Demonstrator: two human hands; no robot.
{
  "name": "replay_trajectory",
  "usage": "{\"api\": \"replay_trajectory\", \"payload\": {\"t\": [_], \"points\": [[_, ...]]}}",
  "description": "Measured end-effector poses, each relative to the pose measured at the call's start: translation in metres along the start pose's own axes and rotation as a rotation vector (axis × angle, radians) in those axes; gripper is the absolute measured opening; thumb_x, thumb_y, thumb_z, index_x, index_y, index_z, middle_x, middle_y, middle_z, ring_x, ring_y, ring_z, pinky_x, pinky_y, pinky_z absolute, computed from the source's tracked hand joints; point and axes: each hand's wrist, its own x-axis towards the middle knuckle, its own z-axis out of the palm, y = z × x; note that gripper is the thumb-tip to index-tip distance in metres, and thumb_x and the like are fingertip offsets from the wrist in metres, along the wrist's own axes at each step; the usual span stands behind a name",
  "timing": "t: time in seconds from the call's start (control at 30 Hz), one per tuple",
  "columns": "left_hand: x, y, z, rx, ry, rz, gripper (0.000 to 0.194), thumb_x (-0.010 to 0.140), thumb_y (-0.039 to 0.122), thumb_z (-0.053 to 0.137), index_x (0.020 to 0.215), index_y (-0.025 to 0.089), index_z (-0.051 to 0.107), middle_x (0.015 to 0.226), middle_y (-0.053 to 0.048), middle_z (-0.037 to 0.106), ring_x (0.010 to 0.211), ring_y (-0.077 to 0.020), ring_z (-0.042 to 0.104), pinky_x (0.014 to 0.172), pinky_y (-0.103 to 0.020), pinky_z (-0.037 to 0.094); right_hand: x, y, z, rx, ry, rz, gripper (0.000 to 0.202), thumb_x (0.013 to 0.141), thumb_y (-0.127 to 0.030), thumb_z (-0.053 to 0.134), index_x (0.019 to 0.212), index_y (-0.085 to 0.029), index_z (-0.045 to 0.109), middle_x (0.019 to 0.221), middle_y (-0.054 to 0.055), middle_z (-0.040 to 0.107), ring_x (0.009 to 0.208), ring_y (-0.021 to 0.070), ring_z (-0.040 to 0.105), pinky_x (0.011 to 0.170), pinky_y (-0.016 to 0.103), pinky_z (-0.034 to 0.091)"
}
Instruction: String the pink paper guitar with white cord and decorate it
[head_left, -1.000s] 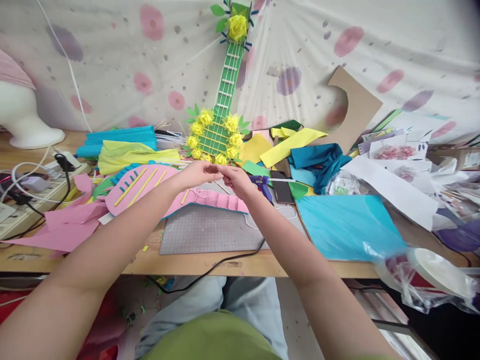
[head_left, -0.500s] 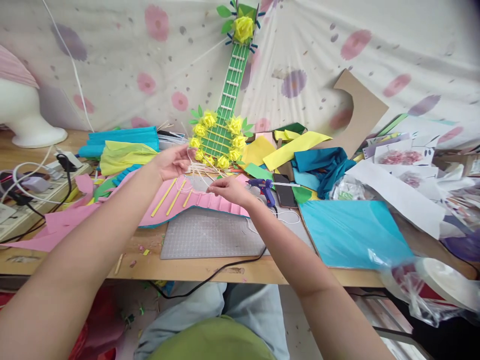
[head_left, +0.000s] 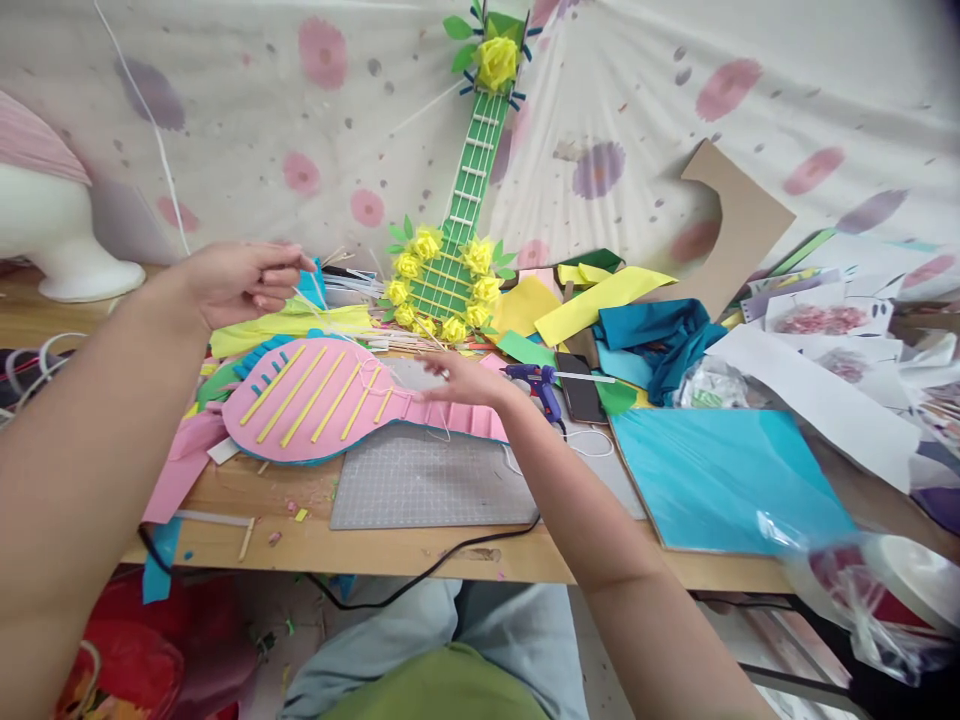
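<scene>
My left hand is raised over the left side of the table, its fingers pinched on a thin white string. That string slants down and lies in loose loops over the pink paper guitar. The guitar lies flat, with slanted yellow strips on its body, short blue pegs at its left end and a ridged pink neck. Just above the neck, my right hand has its fingers apart, with nothing visible gripped. Part of the neck is hidden by that hand and forearm.
Behind stands a green paper guitar with yellow flowers. A purple glue gun and a phone lie right of my right hand. Beneath the neck is a grey cutting mat. A blue board lies at the right; a black cord crosses the front edge.
My left hand has moved left and up, drawing the white string out. My right hand has loosened its fingers near the neck. More of the pink guitar's body shows.
</scene>
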Motion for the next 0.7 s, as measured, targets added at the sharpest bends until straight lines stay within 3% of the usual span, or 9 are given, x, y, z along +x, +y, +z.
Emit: {"api": "replay_trajectory", "payload": {"t": [0.07, 0.13, 0.2, 0.27, 0.33, 0.43, 0.57, 0.63, 0.7], "points": [[-0.004, -0.002, 0.008, 0.080, -0.075, -0.063, 0.029, 0.090, 0.014, 0.035, 0.070, 0.012, 0.056, 0.042, 0.006, 0.023, 0.030, -0.0030, 0.019, 0.028, -0.014, 0.014, 0.014, -0.017, 0.010, 0.149, 0.146, -0.135, 0.086, 0.062, -0.055, 0.068, 0.136, -0.026, 0.036, 0.137, 0.007, 0.041, 0.124, 0.0246, 0.038, 0.101, 0.039, 0.031], [-0.007, -0.004, 0.019, 0.150, -0.139, -0.090, 0.029, 0.089, 0.015, 0.037, 0.069, 0.012, 0.057, 0.042, 0.005, 0.025, 0.030, -0.0032, 0.020, 0.026, -0.014, 0.016, 0.032, -0.036, 0.023, 0.274, 0.183, -0.206, 0.095, 0.061, -0.056, 0.068, 0.141, -0.029, 0.024, 0.142, 0.004, 0.034, 0.133, 0.0238, 0.025, 0.107, 0.040, 0.024], [-0.008, -0.006, 0.027, 0.198, -0.192, -0.085, 0.029, 0.088, 0.015, 0.039, 0.064, 0.012, 0.055, 0.042, 0.004, 0.028, 0.030, -0.0029, 0.022, 0.027, -0.014, 0.019, 0.050, -0.052, 0.037, 0.383, 0.161, -0.261, 0.093, 0.061, -0.054, 0.069, 0.140, -0.028, 0.026, 0.136, 0.004, 0.040, 0.130, 0.0230, 0.029, 0.106, 0.039, 0.027], [-0.007, -0.007, 0.029, 0.219, -0.215, -0.071, 0.029, 0.088, 0.015, 0.040, 0.063, 0.011, 0.055, 0.042, 0.004, 0.029, 0.031, -0.0026, 0.022, 0.027, -0.014, 0.021, 0.063, -0.063, 0.049, 0.501, 0.123, -0.266, 0.077, 0.066, -0.052, 0.066, 0.133, -0.026, 0.037, 0.118, 0.005, 0.054, 0.115, 0.0198, 0.046, 0.097, 0.034, 0.038], [-0.004, -0.007, 0.020, 0.228, -0.180, -0.052, 0.028, 0.088, 0.016, 0.040, 0.065, 0.011, 0.056, 0.042, 0.005, 0.027, 0.031, -0.0026, 0.022, 0.028, -0.014, 0.021, 0.067, -0.065, 0.055, 0.570, 0.069, -0.222, 0.056, 0.072, -0.054, 0.059, 0.117, -0.022, 0.052, 0.092, 0.003, 0.059, 0.087, 0.0145, 0.055, 0.080, 0.028, 0.045], [0.004, -0.011, -0.012, 0.244, -0.035, -0.041, 0.029, 0.089, 0.015, 0.037, 0.067, 0.012, 0.056, 0.042, 0.006, 0.024, 0.031, -0.0029, 0.020, 0.029, -0.014, 0.018, 0.054, -0.053, 0.050, 0.529, 0.024, -0.140, 0.042, 0.079, -0.057, 0.046, 0.087, -0.018, 0.060, 0.062, -0.003, 0.046, 0.055, 0.0077, 0.042, 0.053, 0.022, 0.039], [0.011, -0.030, -0.055, 0.229, 0.131, -0.154, 0.026, 0.089, 0.010, 0.035, 0.070, 0.015, 0.052, 0.042, 0.007, 0.025, 0.033, -0.0035, 0.018, 0.032, -0.015, 0.016, 0.025, -0.023, 0.024, 0.334, 0.081, -0.053, 0.041, 0.084, -0.051, 0.040, 0.070, -0.016, 0.057, 0.054, -0.005, 0.033, 0.048, 0.0062, 0.029, 0.047, 0.021, 0.026], [0.011, -0.043, -0.063, 0.192, 0.154, -0.216, 0.024, 0.087, 0.010, 0.041, 0.064, 0.017, 0.044, 0.044, 0.006, 0.028, 0.036, -0.0038, 0.020, 0.034, -0.015, 0.017, 0.014, -0.007, 0.011, 0.206, 0.119, -0.020, 0.036, 0.083, -0.045, 0.043, 0.069, -0.016, 0.058, 0.056, -0.004, 0.036, 0.050, 0.0067, 0.031, 0.050, 0.022, 0.025], [0.010, -0.055, -0.062, 0.086, 0.193, -0.170, 0.024, 0.089, 0.022, 0.044, 0.065, 0.018, 0.041, 0.045, 0.006, 0.028, 0.039, -0.0056, 0.023, 0.036, -0.016, 0.020, 0.007, 0.005, -0.001, 0.090, 0.148, 0.043, 0.033, 0.082, -0.042, 0.045, 0.069, -0.016, 0.060, 0.056, -0.004, 0.039, 0.052, 0.0075, 0.033, 0.051, 0.024, 0.025]]}}
